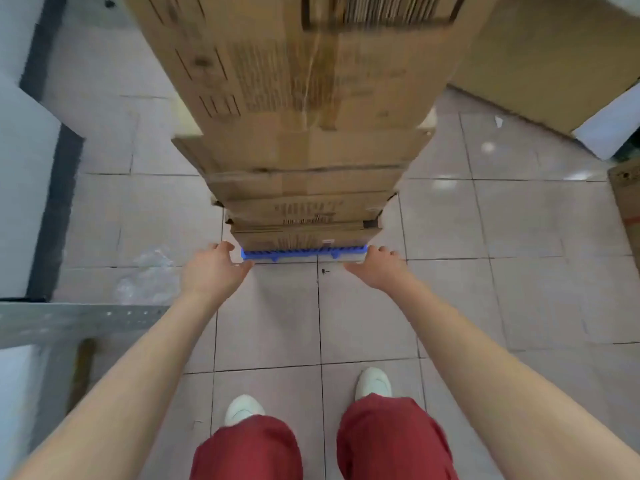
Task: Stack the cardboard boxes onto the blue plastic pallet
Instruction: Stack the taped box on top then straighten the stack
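Two hands (214, 268) (379, 268) flank pallet (304, 253); box stack (304, 133) towering, carton (627, 206) right.

Brown cardboard boxes (304, 140) stacked tall on blue pallet (304, 253).

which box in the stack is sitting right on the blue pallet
The bottom box, the lowest in the stack, just above the blue pallet between both hands; every other box rests on cardboard.

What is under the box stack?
The blue pallet; only its front edge shows beneath the boxes. The rest of it is covered. Both hands reach toward its front corners.
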